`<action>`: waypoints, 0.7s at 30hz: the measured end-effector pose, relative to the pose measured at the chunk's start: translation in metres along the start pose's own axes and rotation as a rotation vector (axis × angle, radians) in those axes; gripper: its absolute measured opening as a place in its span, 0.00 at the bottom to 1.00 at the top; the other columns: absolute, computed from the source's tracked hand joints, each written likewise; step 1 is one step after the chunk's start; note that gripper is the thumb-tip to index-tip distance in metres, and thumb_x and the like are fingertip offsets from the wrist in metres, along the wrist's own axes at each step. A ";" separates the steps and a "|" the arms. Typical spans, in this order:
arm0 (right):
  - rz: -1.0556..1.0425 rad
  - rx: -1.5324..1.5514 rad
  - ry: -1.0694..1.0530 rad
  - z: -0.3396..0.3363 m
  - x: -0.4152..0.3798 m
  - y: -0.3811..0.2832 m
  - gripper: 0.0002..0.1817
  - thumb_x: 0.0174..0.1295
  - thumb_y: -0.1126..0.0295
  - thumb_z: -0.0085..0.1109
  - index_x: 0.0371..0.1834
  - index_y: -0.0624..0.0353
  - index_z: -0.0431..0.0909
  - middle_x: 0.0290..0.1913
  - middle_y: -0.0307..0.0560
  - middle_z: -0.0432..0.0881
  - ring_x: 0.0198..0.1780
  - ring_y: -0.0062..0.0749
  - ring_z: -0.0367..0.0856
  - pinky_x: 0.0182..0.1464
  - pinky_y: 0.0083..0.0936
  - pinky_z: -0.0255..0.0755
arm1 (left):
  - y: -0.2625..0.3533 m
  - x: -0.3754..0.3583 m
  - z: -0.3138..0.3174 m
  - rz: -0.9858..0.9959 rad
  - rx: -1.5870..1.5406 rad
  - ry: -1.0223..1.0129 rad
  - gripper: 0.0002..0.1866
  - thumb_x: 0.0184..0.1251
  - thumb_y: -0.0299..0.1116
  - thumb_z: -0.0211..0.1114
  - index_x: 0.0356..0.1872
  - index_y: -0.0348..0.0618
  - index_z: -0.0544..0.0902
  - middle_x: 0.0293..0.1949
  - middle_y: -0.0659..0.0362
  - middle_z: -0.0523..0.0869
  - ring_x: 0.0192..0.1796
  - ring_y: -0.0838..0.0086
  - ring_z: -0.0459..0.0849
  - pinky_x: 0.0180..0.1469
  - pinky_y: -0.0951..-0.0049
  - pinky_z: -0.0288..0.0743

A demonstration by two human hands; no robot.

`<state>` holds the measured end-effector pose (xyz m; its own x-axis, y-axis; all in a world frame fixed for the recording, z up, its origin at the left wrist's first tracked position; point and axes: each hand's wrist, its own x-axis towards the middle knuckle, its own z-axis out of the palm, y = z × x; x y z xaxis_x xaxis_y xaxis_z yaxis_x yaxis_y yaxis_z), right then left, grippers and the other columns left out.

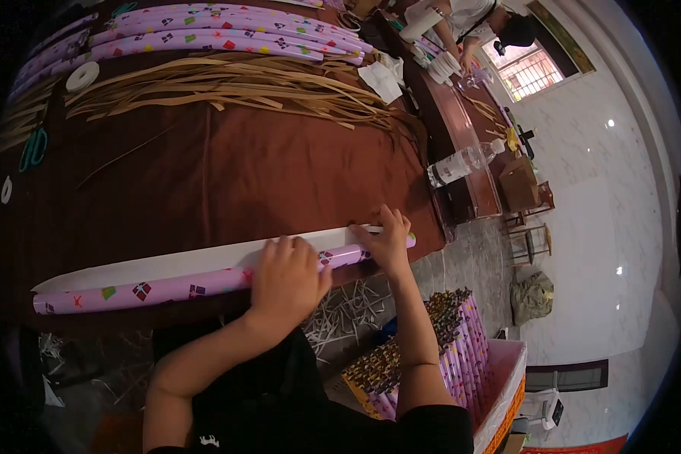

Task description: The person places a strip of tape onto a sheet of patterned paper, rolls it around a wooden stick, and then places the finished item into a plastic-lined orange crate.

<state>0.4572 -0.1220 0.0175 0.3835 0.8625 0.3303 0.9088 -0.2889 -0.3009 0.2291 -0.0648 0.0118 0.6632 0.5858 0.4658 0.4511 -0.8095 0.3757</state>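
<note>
Single head-worn view — looking forward and down, close above the two hands [337, 261].

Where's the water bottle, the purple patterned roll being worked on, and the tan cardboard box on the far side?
Water bottle [454, 167]: head view, its label.
Purple patterned roll [170, 285]: head view, its left stretch.
Cardboard box [517, 184]: head view, its side.

Bright window glare, curved edges, blurred left hand [289, 280]
</note>
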 end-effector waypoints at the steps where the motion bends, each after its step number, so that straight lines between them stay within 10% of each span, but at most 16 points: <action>1: -0.011 -0.016 0.015 0.001 0.000 0.002 0.20 0.46 0.58 0.75 0.34 0.58 0.76 0.30 0.45 0.77 0.41 0.43 0.73 0.55 0.39 0.59 | 0.011 0.012 0.018 0.036 -0.103 -0.061 0.18 0.59 0.42 0.65 0.36 0.33 0.84 0.39 0.50 0.83 0.47 0.59 0.79 0.54 0.59 0.71; 9: -0.128 0.005 0.038 -0.016 -0.001 0.009 0.19 0.49 0.60 0.76 0.39 0.55 0.80 0.30 0.40 0.78 0.45 0.38 0.76 0.61 0.39 0.56 | 0.039 0.037 0.061 0.071 -0.085 0.045 0.16 0.61 0.38 0.61 0.39 0.33 0.85 0.42 0.54 0.82 0.47 0.64 0.77 0.53 0.64 0.72; 11: -0.085 0.074 -0.022 -0.034 -0.001 0.034 0.19 0.51 0.67 0.75 0.42 0.59 0.77 0.33 0.39 0.77 0.42 0.33 0.78 0.52 0.31 0.68 | 0.039 0.035 0.059 0.115 -0.005 -0.005 0.18 0.63 0.39 0.60 0.41 0.32 0.85 0.43 0.53 0.82 0.49 0.63 0.77 0.55 0.63 0.72; 15: 0.401 0.756 -0.081 -0.063 -0.002 0.067 0.18 0.52 0.76 0.74 0.43 0.63 0.76 0.35 0.39 0.76 0.43 0.21 0.77 0.40 0.16 0.74 | 0.042 0.035 0.066 0.102 0.004 -0.016 0.20 0.65 0.40 0.58 0.43 0.31 0.86 0.47 0.50 0.82 0.51 0.59 0.76 0.59 0.60 0.69; 21: 0.328 0.556 -0.003 -0.044 -0.011 0.144 0.20 0.49 0.69 0.78 0.41 0.61 0.77 0.39 0.41 0.77 0.45 0.29 0.77 0.48 0.29 0.72 | 0.043 0.033 0.065 0.097 0.049 -0.034 0.20 0.66 0.40 0.57 0.45 0.31 0.85 0.50 0.50 0.82 0.53 0.58 0.76 0.61 0.58 0.69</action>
<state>0.5913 -0.1915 0.0096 0.6260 0.7671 0.1403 0.5234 -0.2799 -0.8048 0.3094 -0.0824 -0.0090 0.7249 0.5034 0.4702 0.4117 -0.8639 0.2903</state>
